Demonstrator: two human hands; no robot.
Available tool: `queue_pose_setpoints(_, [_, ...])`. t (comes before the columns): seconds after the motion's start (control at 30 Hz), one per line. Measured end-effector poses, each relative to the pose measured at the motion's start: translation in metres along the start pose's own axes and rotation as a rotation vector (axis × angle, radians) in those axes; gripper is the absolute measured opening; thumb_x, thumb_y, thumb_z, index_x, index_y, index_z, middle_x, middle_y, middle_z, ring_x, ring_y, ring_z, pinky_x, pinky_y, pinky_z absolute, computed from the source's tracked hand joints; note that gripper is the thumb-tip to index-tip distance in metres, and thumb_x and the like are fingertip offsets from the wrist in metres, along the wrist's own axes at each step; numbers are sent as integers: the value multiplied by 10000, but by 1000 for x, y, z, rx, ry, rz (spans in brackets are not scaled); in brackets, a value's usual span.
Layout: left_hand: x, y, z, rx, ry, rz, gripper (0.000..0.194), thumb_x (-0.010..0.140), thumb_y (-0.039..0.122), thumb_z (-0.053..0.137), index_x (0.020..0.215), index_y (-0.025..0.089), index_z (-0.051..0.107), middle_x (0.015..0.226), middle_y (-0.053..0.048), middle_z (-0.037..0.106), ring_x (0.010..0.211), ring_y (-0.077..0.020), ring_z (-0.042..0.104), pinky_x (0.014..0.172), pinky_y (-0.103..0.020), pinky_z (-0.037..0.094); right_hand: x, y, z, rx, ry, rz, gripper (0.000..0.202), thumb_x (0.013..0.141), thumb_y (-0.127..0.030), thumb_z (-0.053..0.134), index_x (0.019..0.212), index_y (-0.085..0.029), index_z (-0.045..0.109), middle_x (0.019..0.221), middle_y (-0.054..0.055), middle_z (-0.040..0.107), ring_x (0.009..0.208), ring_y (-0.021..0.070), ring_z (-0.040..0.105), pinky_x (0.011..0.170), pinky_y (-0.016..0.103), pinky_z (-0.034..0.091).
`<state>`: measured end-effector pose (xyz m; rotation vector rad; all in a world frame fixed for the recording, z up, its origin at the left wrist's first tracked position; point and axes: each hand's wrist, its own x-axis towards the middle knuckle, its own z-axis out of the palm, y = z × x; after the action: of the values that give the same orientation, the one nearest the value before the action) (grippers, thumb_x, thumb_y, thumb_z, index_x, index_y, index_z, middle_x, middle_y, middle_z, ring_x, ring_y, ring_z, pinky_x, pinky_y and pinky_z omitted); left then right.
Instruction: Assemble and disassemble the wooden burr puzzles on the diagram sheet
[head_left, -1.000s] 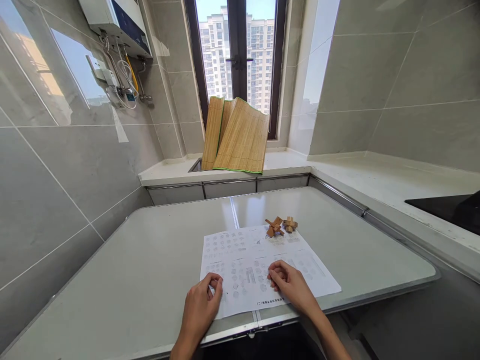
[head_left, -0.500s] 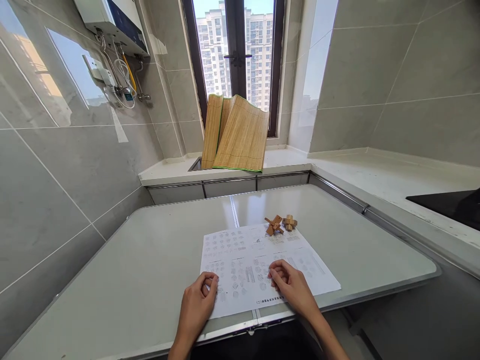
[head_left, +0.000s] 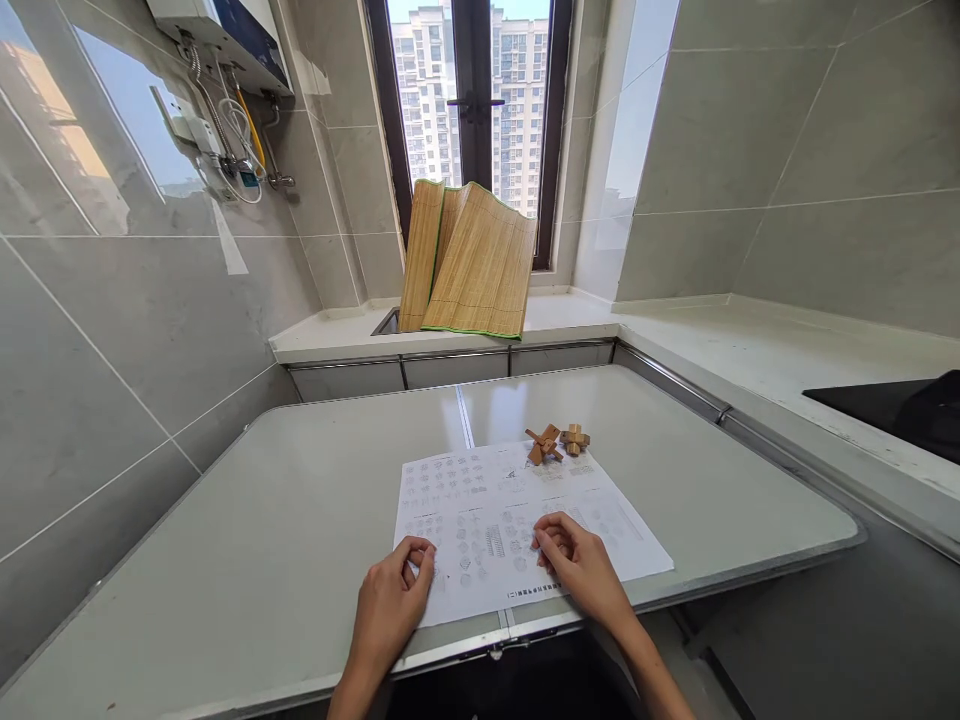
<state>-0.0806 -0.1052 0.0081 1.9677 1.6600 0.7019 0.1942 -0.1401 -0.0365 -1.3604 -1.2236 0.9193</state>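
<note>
Lying on pale table (head_left: 262,540): printed sheet (head_left: 517,545); window (head_left: 476,150) beyond.

Matt paper sheet (head_left: 487,535), wooden pieces (head_left: 543,445), glossy tabletop (head_left: 300,520)

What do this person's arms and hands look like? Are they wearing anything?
The left hand and right hand look bare: no gloves, rings or markings show. The slim forearms are bare too, with no sleeves, watch or bracelet in view.

open tabletop (head_left: 300,530) at left, wooden pieces (head_left: 544,446) blocking paper's (head_left: 491,505) far edge
</note>
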Motion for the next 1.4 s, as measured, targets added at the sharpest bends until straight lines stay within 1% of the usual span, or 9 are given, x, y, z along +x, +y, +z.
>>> queue_pose_setpoints(0.53, [0, -1, 1, 28, -14, -1, 367, 946, 553, 426, 930, 259, 646, 774, 24, 689, 589, -166, 542, 623, -269, 423, -1, 1, 1, 17, 3, -8, 428, 903, -630, 598, 955, -208, 648, 823, 64, 730, 659, 199, 669, 614, 300, 511])
queue_pose_setpoints(0.67, [0, -1, 1, 26, -17, 0, 367, 948, 553, 423, 934, 260, 643, 765, 23, 686, 592, -169, 539, 626, -270, 423, -1, 2, 1, 17, 7, -13, 404, 910, -609, 602, 954, -210, 646, 829, 64, 732, 664, 197, 671, 636, 303, 520])
queue_pose_setpoints(0.87, [1, 0, -1, 23, -26, 8, 368, 952, 563, 428, 931, 263, 641, 782, 25, 687, 606, -168, 535, 635, -270, 423, 0, 2, 1, 20, 5, -19, 392, 916, -599, 599, 944, -210, 640, 820, 63, 726, 655, 195, 666, 625, 301, 514])
queue_pose_setpoints(1.07, [0, 1, -1, 13, -25, -11, 381, 953, 577, 420, 937, 267, 642, 799, 23, 688, 605, -168, 526, 629, -267, 429, -1, 0, 0, 5, -8, -20, 382, 919, -592, 594, 954, -215, 645, 827, 61, 730, 660, 199, 663, 632, 305, 512])
queue_pose_setpoints(1.23, [-2, 4, -2, 4, -26, 6, 374, 954, 565, 417, 934, 266, 641, 798, 20, 690, 607, -171, 543, 627, -270, 424, -3, -2, 0, -9, -10, -11, 382, 925, -593, 589, 952, -214, 632, 832, 54, 724, 674, 193, 664, 638, 296, 504])
queue_pose_setpoints(1.4, [-2, 1, -2, 14, -31, 18, 364, 955, 554, 423, 925, 261, 638, 789, 21, 687, 598, -166, 544, 629, -274, 424, -3, -4, 0, -19, 1, -8, 400, 921, -604, 587, 955, -209, 633, 833, 60, 726, 678, 198, 667, 643, 301, 507])
